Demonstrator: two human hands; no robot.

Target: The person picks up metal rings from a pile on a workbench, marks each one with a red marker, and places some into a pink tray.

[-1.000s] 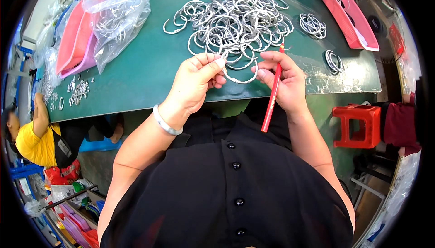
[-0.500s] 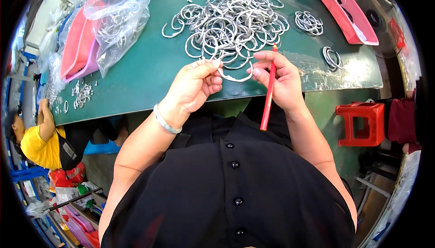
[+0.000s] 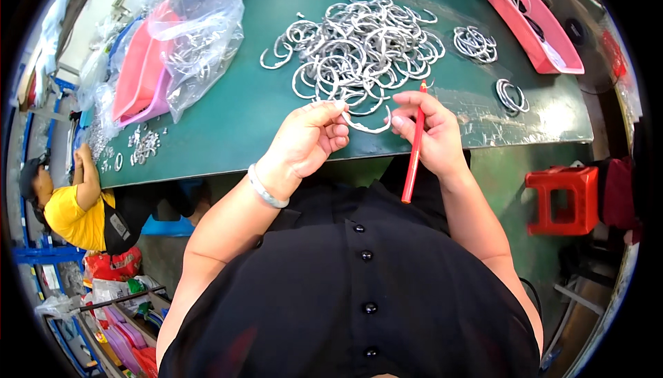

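Observation:
An open, C-shaped silver bangle (image 3: 367,130) is pinched at its left end between the thumb and fingers of my left hand (image 3: 307,139). It hangs just over the table's near edge, its gap facing away from me. A red pencil (image 3: 413,160) lies in my right hand (image 3: 436,136), tip pointing up and away, its other end toward my body. The right thumb sits close to the bangle's right end; whether they touch I cannot tell. Beyond both hands spreads a tangled heap of similar silver bangles (image 3: 366,46).
Right of the heap lie a small group of bangles (image 3: 475,44), a few more (image 3: 511,96), and a pink tray (image 3: 535,32). Left are a pink bin (image 3: 141,67), a plastic bag (image 3: 207,46) and small metal parts (image 3: 143,144). A person in yellow (image 3: 72,219) sits left; a red stool (image 3: 563,200) stands right.
The whole view has shifted, so everything appears a little further right and lower. My right fingers have drawn slightly back from the bangle's end; the left grip looks the same.

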